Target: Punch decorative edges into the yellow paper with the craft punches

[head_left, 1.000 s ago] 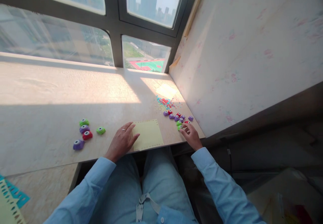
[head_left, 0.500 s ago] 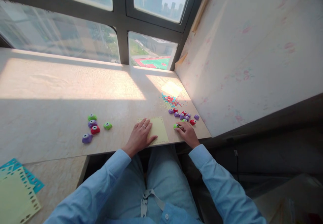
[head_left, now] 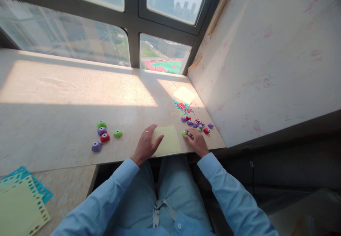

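Observation:
My left hand lies flat with fingers stretched, pressing the left edge of a yellow paper square near the table's front edge. My right hand rests just right of the paper, its fingers closed around a small green punch. Behind that hand lies a cluster of several purple, red and green punches.
Another group of punches sits left of my left hand. Coloured paper bits are scattered at the back right near the wall. Yellow and teal punched sheets lie on a lower surface at the bottom left. The window runs along the back.
My right hand has drawn the green punch leftward from the cluster to the paper's right edge. My left hand stays on the paper.

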A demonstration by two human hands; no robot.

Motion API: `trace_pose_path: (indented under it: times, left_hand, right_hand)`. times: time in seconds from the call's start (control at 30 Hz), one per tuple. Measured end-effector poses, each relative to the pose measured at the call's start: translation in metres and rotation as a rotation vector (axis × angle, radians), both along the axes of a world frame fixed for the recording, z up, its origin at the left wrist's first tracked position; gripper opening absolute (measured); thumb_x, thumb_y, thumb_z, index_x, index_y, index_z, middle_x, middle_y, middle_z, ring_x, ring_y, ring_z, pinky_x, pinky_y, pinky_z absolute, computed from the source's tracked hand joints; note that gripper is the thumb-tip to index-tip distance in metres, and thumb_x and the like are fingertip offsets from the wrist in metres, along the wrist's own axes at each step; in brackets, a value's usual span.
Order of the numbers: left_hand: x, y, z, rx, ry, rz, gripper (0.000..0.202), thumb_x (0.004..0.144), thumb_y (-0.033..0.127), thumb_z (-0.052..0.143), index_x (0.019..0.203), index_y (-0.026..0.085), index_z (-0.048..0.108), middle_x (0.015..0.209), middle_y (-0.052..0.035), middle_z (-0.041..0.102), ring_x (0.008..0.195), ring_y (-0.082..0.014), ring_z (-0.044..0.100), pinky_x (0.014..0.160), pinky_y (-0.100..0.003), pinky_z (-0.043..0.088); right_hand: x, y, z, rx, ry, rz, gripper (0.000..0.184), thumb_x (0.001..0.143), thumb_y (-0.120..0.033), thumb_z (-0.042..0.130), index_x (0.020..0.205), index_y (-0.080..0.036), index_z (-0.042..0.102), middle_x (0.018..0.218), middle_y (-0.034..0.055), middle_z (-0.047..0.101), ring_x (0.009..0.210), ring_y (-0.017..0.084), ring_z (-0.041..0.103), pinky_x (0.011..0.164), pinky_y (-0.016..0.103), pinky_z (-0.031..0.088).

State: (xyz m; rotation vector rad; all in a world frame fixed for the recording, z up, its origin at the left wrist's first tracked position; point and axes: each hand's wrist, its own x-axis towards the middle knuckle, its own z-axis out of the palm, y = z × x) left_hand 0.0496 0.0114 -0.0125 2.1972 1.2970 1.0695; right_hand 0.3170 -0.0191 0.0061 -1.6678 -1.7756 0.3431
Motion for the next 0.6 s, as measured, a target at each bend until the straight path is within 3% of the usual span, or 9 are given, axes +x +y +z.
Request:
trace_pose_path:
  times: [0.13,0.4,0.6]
  left_hand:
    - [-0.007,0.005,0.000,-0.077,-0.142,0.104,0.036,0.095,0.040,0.046,0.121,0.016,0.053,0.121,-0.0142,0.064,0.114,-0.0245,0.060,0.098,-0.044,0.050]
    - [-0.004,0.005,-0.008,0.006,0.016,0.003,0.032,0.089,0.031,0.053,0.117,0.016,0.057,0.127,-0.0156,0.061,0.118,-0.0280,0.058,0.101,-0.048,0.047]
    - [-0.004,0.000,-0.003,0.069,0.223,-0.150,0.047,0.089,0.045,0.055,0.128,0.019,0.054,0.141,-0.0170,0.053,0.133,-0.0323,0.046,0.107,-0.052,0.040]
  right_hand:
    - [0.015,-0.017,-0.002,0.007,-0.011,-0.087,0.022,0.085,-0.032,0.059,0.101,-0.019,0.068,0.099,0.0091,0.064,0.077,0.020,0.060,0.080,0.038,0.052]
    - [0.057,-0.033,-0.009,0.119,-0.092,-0.417,0.031,0.082,-0.032,0.055,0.106,-0.016,0.065,0.102,0.0126,0.062,0.065,0.018,0.056,0.075,0.042,0.052]
    - [0.058,-0.010,-0.002,0.146,-0.139,-0.384,0.028,0.082,-0.029,0.055,0.106,-0.018,0.067,0.102,0.0126,0.062,0.074,0.022,0.056,0.080,0.042,0.051]
